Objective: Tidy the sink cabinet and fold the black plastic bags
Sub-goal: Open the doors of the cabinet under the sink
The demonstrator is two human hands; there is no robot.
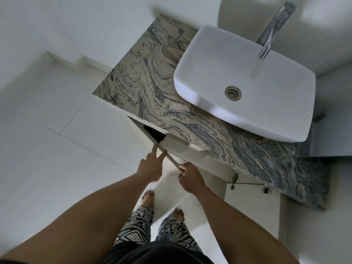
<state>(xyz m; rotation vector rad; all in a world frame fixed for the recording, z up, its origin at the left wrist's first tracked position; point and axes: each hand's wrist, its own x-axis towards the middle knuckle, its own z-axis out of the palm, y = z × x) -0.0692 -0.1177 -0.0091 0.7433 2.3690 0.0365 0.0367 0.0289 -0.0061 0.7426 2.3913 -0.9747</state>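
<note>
The cabinet door (169,158) is being gripped at its edge by the right hand (190,178), fingers curled round it; the left hand (150,166) is being rested against it, fingers straight. The door is standing ajar beneath the veined countertop (152,88), near-left of the white basin (247,73).

Both bare arms come up from the bottom corners and meet near the middle, the left one angling toward 1 o'clock, the right toward 11. The left hand (150,167) has straight, spread fingers, index pointing to about 12 o'clock, tips against the cabinet door (170,157). The right hand (190,178) sits at its 3 o'clock, fingers curled round the door's edge, wrist pretty much straight.
</note>
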